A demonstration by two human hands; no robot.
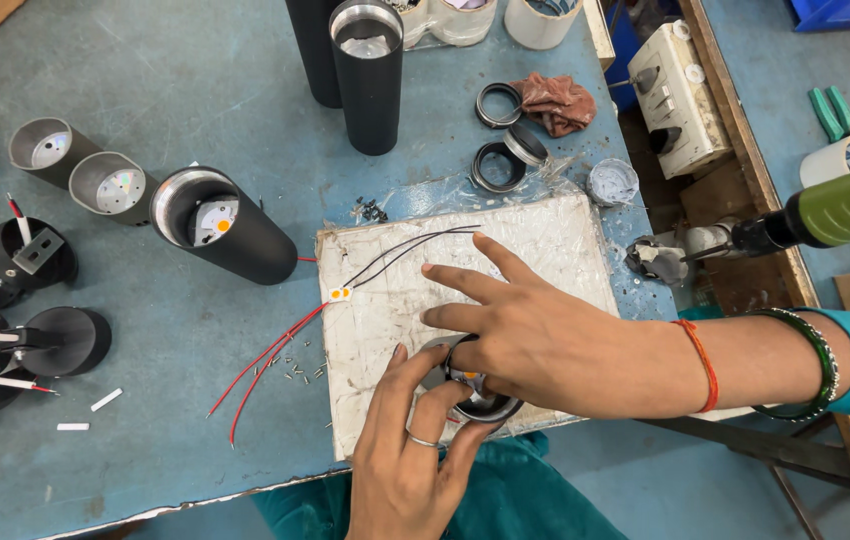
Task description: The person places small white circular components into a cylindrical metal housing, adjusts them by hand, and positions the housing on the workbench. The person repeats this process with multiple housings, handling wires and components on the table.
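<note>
I judge assembly midway: my left hand (415,455) and right hand (535,340) both pinch the round metal fitting (475,395) on the wrapped board (545,250), wired chip (340,294) unfitted

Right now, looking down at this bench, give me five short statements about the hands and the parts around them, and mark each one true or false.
1. Both hands grip a round metal part on the white pad. True.
2. The left hand wears a ring. True.
3. The small LED chip with red and black wires sits inside a black cylinder. False: it lies bare on the pad's left edge.
4. The right hand holds the green-handled tool. False: the tool lies apart, at the right.
5. A black cylinder housing lies on its side left of the pad. True.
</note>
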